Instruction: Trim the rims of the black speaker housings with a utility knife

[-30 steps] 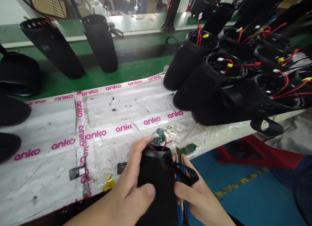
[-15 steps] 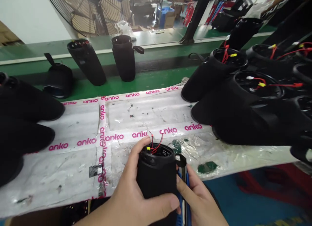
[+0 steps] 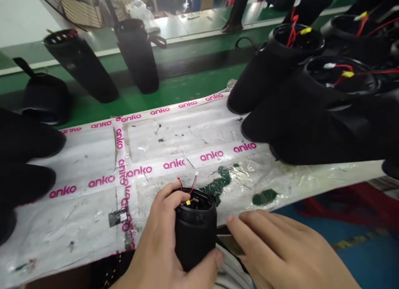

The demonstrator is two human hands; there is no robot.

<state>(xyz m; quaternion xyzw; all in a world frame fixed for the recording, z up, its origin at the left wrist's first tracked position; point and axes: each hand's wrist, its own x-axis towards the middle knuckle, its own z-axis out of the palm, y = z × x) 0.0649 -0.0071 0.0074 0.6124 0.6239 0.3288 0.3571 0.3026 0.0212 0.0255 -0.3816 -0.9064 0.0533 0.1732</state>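
Note:
My left hand grips a black cylindrical speaker housing, its fingers round the far left side and its thumb across the front. The housing stands nearly upright with its open top towards me. Thin red wires with a white plug and a small yellow tag stick out of the opening. To the right, apart from the housing, my right hand is stretched out with its back up. Nothing shows in its fingers, and its palm is hidden.
Several similar housings with red wires lean at the right. More black housings lie at the left edge. Two stand on the green surface behind, near another lying down. A taped plastic cover lines the table.
My right hand has moved away from the housing to the right, and the blue-handled tool beside it is out of sight. The strap loop no longer shows. The view has shifted.

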